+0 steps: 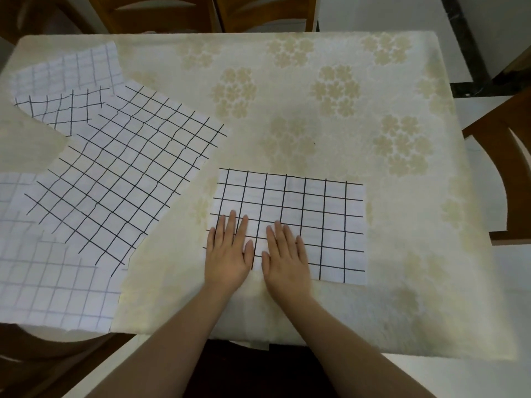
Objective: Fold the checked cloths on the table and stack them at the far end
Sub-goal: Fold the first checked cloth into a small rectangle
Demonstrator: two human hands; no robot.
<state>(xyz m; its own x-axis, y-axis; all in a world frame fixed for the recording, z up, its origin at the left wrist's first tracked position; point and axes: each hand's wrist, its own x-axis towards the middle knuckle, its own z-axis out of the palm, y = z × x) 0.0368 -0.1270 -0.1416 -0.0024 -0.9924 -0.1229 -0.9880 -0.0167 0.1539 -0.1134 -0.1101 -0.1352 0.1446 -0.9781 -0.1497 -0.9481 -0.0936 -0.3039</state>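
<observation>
A folded white cloth with a black check (310, 214) lies flat near the table's front edge. My left hand (228, 248) and my right hand (286, 254) press flat on its near left part, side by side, fingers straight. To the left, a large unfolded checked cloth (126, 173) lies spread at an angle. It overlaps a cloth lying pale side up (54, 280) at the front left corner. Another cloth (71, 81) lies at the far left with one corner turned over.
The table wears a cream cloth with a flower pattern (316, 96). Wooden chairs stand at the far side (161, 12), at the right (511, 168) and at the front left (43, 357). The far right half of the table holds no cloths.
</observation>
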